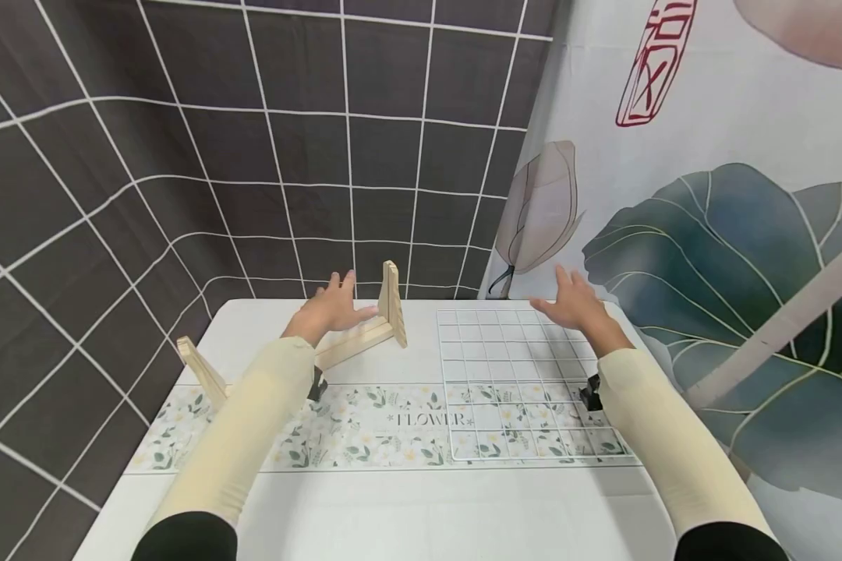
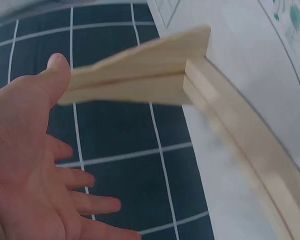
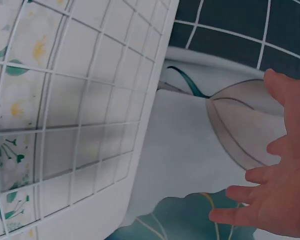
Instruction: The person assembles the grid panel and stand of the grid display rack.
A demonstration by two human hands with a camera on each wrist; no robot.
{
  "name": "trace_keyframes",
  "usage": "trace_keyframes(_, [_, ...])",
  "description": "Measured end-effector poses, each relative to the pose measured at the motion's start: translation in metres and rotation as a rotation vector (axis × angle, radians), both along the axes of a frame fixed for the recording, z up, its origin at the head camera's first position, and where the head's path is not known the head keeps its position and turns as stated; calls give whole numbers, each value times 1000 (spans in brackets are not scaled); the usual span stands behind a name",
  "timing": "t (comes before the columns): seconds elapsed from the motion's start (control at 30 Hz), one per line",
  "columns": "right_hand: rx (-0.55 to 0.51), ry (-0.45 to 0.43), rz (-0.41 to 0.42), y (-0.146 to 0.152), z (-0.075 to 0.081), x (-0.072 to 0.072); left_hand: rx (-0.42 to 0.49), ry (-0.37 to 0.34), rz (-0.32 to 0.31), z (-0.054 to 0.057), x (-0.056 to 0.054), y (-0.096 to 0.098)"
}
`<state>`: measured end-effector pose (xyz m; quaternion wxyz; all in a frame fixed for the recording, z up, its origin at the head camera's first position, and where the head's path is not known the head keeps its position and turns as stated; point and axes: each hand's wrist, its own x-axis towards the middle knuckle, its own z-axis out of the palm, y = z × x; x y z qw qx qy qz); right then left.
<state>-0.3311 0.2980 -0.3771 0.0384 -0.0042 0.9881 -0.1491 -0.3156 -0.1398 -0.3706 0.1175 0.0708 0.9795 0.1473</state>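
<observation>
My left hand [image 1: 331, 305] hovers over the back left of the table with its fingers spread, near a pale wooden stand [image 1: 354, 344]. That stand has a long bar with an upright wooden end piece [image 1: 390, 300] at the right and another end piece [image 1: 202, 370] at the left; my forearm hides part of it. In the left wrist view, the hand [image 2: 32, 170] appears clear of the wood. On the right lies a flat white wire grid [image 1: 445, 382]. My right hand [image 1: 571, 302] is raised above its back right corner, fingers apart, holding nothing.
The white table [image 1: 421, 510] carries a floral runner [image 1: 386, 448] printed with FLOWER. A dark curtain [image 1: 386, 152] with white lines hangs behind and to the left. A white curtain [image 1: 603, 179] with large leaves hangs at the right.
</observation>
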Motion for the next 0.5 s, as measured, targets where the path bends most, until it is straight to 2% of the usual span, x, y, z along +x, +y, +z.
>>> trace_keyframes(0.23, [-12,-10,-65,10,-12,3,31,29,3,-9,6,22])
trace_keyframes(0.5, [-27,-42,-150,23,-26,8,30,42,14,-32,11,47])
